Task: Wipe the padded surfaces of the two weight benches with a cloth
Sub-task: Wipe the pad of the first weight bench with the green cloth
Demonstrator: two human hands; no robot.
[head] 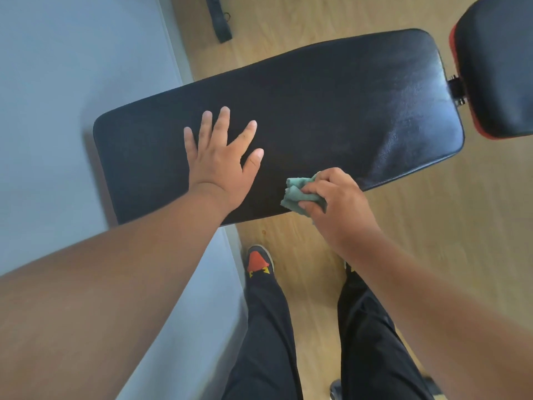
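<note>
Green cloth sits bunched in the right hand, fingers curled round it, pressed at the near edge of the long black bench pad. Cloth looks thin, soft and limp; it crumples to a wad, weighs next to nothing, and is best gripped as a gathered bundle with a loose flap left free to meet the vinyl. Pad reads as smooth, slightly glossy vinyl over foam: it should yield a little under pressure and let the cloth slide easily, so firm downward push seems needed for a proper wipe. Left hand lies flat on the pad, fingers spread and straight, holding nothing, probably bracing the bench. A second pad, black with red trim, joins at the far right past a metal hinge. Below: wooden floor, pale wall panel, a black strap lying on the floor, dark trousers, one orange-toed shoe.
</note>
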